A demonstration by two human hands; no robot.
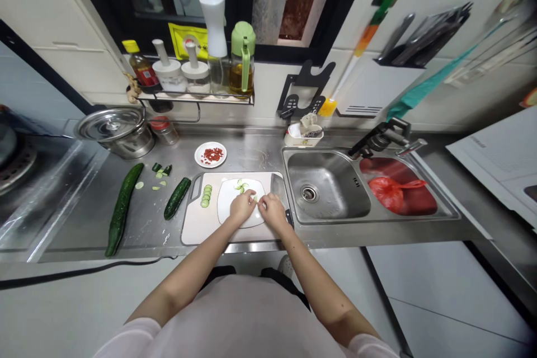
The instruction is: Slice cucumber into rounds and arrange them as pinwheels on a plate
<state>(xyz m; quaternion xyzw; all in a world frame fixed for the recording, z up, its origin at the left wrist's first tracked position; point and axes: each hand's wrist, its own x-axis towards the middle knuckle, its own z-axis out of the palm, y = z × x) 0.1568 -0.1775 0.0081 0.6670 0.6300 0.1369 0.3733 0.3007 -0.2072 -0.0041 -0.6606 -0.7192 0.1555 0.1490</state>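
A white plate point(230, 207) lies on a pale cutting board point(197, 226) on the steel counter. Both my hands meet over the plate. My left hand point(242, 207) is curled with its fingertips pinched on a thin cucumber slice near the plate's middle. My right hand point(272, 210) is curled too, fingertips touching beside the left; what it holds is too small to make out. A few cucumber slices point(240, 184) lie at the plate's far edge. A row of cut slices point(205, 196) sits on the board left of the plate.
A long whole cucumber point(121, 207), a cucumber half point(177, 197) and cut ends point(161, 169) lie to the left. A small dish of red bits point(210, 155) is behind the board. A knife point(277, 184) rests by the sink point(325, 187). A steel pot point(115, 131) stands far left.
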